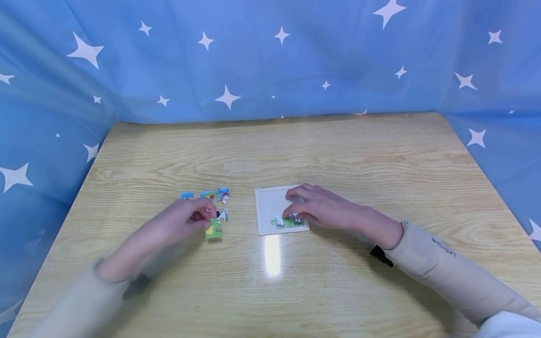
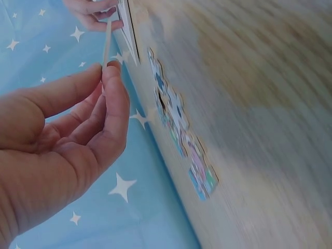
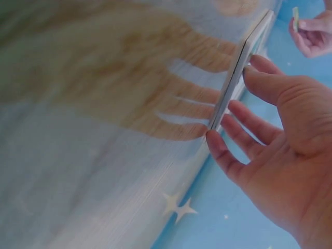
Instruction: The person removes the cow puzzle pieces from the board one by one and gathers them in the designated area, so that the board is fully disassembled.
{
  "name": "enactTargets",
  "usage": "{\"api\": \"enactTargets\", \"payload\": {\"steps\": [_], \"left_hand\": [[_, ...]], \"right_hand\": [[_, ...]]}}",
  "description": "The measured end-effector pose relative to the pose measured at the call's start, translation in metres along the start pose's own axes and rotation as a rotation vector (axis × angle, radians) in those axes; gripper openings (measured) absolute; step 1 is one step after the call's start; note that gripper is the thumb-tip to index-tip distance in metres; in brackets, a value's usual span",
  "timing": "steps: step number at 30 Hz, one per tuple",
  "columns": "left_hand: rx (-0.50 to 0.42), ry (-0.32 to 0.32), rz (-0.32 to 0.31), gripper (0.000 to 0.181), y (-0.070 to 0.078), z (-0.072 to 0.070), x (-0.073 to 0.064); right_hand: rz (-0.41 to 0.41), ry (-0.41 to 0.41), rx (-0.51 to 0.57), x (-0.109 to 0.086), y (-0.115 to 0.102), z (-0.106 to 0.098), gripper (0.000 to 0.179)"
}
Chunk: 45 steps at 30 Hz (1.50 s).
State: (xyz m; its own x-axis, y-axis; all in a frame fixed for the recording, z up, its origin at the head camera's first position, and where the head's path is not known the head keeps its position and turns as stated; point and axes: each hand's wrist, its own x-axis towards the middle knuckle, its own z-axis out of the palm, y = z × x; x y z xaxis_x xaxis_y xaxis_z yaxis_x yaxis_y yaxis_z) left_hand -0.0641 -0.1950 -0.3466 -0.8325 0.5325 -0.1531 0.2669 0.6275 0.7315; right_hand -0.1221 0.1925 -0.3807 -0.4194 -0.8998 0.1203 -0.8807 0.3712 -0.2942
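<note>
My left hand (image 1: 183,219) pinches a green jigsaw piece (image 1: 213,231) with a yellow figure on it. In the left wrist view that piece (image 2: 108,44) shows edge-on between thumb and index finger, held off the table. My right hand (image 1: 324,206) lies over a white square puzzle tray (image 1: 268,198), its fingers spread and gently bent. Green-and-white pieces (image 1: 278,222) sit along the tray's near edge, partly covered by that hand. In the right wrist view the fingertips are right at the rim of the tray (image 3: 229,85).
Several loose jigsaw pieces (image 1: 223,193) lie on the wooden table (image 1: 338,155) left of the tray, some partly behind the left hand. A blue curtain (image 1: 253,56) with white stars surrounds the table at the back and sides.
</note>
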Motion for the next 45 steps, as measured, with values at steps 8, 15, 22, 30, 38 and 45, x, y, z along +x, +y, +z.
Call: {"api": "enactTargets", "payload": {"steps": [8, 15, 22, 30, 38, 45], "left_hand": [[0.035, 0.022, -0.016, 0.019, -0.011, -0.005, -0.012], [0.055, 0.033, -0.011, 0.018, -0.020, -0.011, -0.018], [0.061, -0.007, -0.030, 0.018, -0.028, -0.017, -0.017], [0.079, -0.022, -0.074, 0.019, -0.037, -0.023, -0.025], [0.067, -0.047, -0.069, 0.017, -0.043, -0.029, -0.029], [0.078, -0.075, -0.080, 0.019, -0.049, -0.031, -0.034]], "right_hand": [[-0.010, 0.010, 0.005, 0.000, -0.001, 0.000, 0.034], [-0.011, 0.009, 0.013, 0.000, 0.000, 0.001, 0.034], [0.007, 0.000, 0.006, -0.001, 0.000, 0.001, 0.035], [0.003, 0.000, 0.004, -0.001, 0.000, 0.001, 0.034], [-0.012, 0.024, 0.022, -0.001, 0.002, 0.002, 0.035], [-0.005, 0.020, 0.024, -0.001, 0.002, 0.002, 0.035]]}}
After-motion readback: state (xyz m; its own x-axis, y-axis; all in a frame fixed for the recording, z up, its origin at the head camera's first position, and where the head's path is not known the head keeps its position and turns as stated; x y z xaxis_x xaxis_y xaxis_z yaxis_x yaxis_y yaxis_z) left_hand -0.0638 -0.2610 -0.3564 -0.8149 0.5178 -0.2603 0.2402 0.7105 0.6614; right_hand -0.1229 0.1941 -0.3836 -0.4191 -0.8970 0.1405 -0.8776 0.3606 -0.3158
